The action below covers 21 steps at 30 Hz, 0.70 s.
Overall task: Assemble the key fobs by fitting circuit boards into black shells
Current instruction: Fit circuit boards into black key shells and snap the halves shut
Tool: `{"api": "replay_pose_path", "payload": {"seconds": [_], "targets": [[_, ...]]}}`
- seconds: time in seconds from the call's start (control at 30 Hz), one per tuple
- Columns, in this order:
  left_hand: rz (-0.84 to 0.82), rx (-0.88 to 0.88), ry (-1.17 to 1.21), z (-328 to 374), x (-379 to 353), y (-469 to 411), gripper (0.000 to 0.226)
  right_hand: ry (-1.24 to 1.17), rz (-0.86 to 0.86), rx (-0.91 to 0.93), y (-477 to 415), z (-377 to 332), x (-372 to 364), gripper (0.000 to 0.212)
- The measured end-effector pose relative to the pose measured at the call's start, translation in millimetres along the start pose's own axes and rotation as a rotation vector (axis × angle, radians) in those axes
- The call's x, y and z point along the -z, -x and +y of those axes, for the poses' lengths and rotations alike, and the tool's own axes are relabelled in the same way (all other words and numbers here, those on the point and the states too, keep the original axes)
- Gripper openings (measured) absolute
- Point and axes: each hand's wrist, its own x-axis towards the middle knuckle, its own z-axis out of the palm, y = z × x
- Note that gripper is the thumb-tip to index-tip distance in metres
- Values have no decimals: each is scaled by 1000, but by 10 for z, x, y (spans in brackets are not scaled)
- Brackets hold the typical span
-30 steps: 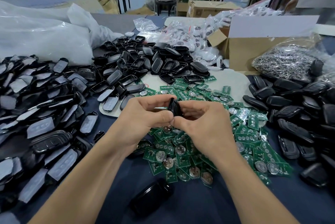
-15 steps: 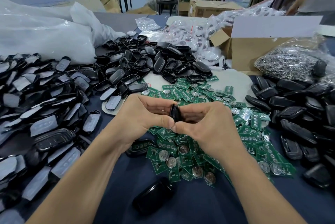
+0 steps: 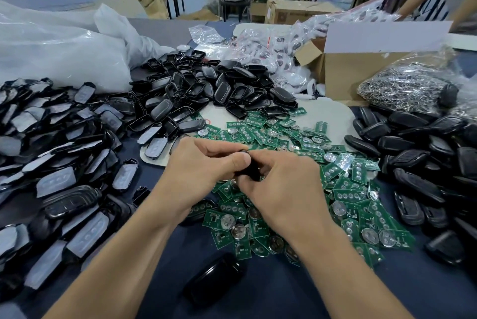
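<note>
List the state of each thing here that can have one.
left hand, pinching the black shell
right hand, pinching the same shell
black shell, held above the circuit boards; whether closed cannot be told
circuit boards, loose in a heap
cardboard box, open, flap raised
lone black casing, lying untouched

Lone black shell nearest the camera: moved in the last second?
No. The lone black shell lies where it was, just short of the near edge of the circuit board pile.
</note>
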Motion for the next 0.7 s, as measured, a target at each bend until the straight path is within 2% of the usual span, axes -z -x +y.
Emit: {"api": "replay_pose_path", "payload": {"seconds": [0.1,0.17,0.2,0.27,0.33,0.37,0.53,0.63,0.7], "targets": [[173,-14,-22,-3,-103,-9,24,198,124,75,31,-79,-95,25],[224,-11,32,8,-127,-19,29,199,204,96,37,-82,-128,31],[242,-9,67,18,-121,-26,31,112,210,88,37,-65,-132,36],[263,-7,128,32,-90,-45,33,-197,100,-31,-5,-22,-99,39],[242,-10,167,45,-68,-51,33,-460,-16,-189,-84,63,-60,30],[225,-13,184,50,-64,-50,32,-518,-40,-244,-113,116,-44,25],[160,-27,151,41,-69,-42,26,-682,-29,-307,-142,200,5,26],[130,-7,74,19,-106,-19,14,-674,-20,-276,-133,203,-16,28],[112,10,69,21,-123,-10,15,-650,-21,-254,-131,204,-22,31]]}}
